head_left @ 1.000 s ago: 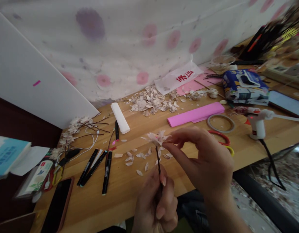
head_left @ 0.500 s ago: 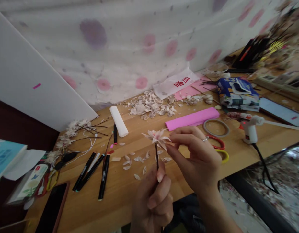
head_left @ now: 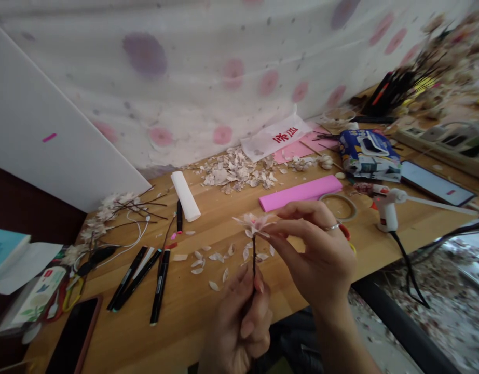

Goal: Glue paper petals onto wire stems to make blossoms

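My left hand (head_left: 243,317) is closed around the dark stem of a handmade flower (head_left: 252,222), which stands upright above the table. Its petals are pale, with a pink centre. At the flower's right side, my right hand (head_left: 317,244) pinches a petal between thumb and fingertips; a ring is on one finger. Loose pale petals (head_left: 217,257) lie scattered on the wood just behind and left of my left hand. Farther back is a heap of dried petals (head_left: 233,171).
On the left lie several black markers (head_left: 160,288), a phone (head_left: 73,337) and finished-looking blossoms on twigs (head_left: 117,205). White (head_left: 185,196) and pink paper rolls (head_left: 301,192) lie mid-table. To the right are a tape roll (head_left: 350,213), a glue gun (head_left: 387,210) with its cord and a wipes pack (head_left: 369,153).
The view has shifted slightly to the right. My right fingertips remain at the flower's right edge, and the flower has turned or tilted a little in my left hand.
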